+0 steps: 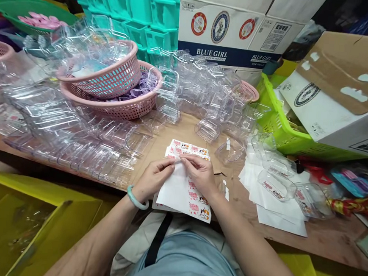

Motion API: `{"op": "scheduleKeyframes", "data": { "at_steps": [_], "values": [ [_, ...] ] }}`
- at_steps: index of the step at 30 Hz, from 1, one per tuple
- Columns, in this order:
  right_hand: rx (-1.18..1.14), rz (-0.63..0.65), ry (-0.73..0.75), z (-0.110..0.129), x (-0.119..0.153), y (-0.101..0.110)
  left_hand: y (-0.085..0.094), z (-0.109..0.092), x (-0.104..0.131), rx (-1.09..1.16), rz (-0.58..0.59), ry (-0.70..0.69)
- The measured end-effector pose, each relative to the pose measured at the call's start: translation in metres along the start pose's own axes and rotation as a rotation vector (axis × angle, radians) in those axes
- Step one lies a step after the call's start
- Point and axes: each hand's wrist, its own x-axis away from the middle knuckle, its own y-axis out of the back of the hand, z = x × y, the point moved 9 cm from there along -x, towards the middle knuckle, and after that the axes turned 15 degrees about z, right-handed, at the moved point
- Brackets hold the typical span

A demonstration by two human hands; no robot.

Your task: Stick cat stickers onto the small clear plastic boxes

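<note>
Both hands meet over a sheet of stickers (pixel 195 196) printed with pink lettering and cartoon cats. My left hand (pixel 155 176), with a pale green bangle on its wrist, pinches the upper edge of the white backing paper (pixel 171 192). Close beside it, my right hand (pixel 200 173) is closed with thumb and fingertips pressed together at the same edge. Whether a single sticker sits between the right fingertips cannot be made out. More printed sheets (pixel 186 146) lie just beyond the hands on brown cardboard (pixel 161 138).
Clear plastic cases (pixel 210 89) crowd the table behind and on the left (pixel 75 146). Pink baskets (pixel 110 106) stand at back left, a lime crate (pixel 277 120) at right. White papers (pixel 277 209) and stickered cases (pixel 276 185) lie right. Beer cartons (pixel 224 30) rise behind.
</note>
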Motion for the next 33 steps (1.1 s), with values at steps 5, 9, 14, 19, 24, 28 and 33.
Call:
{"op": "scheduleKeyframes", "data": {
  "at_steps": [5,9,14,19,24,28,33],
  "values": [
    [-0.102,0.068,-0.025,-0.011,-0.002,-0.002,-0.003,0.002,-0.001,-0.015,0.033,-0.002],
    [-0.051,0.058,0.0,-0.009,0.001,-0.001,-0.007,0.005,-0.005,0.037,0.071,-0.017],
    [-0.063,0.019,0.007,-0.008,0.002,0.004,-0.011,0.006,-0.006,0.093,0.089,0.005],
    [0.098,0.081,0.046,-0.004,0.003,0.001,-0.015,0.005,-0.008,0.136,0.126,-0.005],
    [0.265,0.076,0.166,0.01,0.008,0.0,-0.009,0.0,-0.01,-0.031,0.065,-0.064],
    [0.107,-0.003,0.053,-0.002,0.006,0.003,-0.008,0.002,-0.013,-0.07,0.027,-0.059],
    [-0.32,-0.289,-0.071,-0.027,0.0,0.032,0.01,0.016,-0.011,-0.048,-0.097,0.041]
  ]
}}
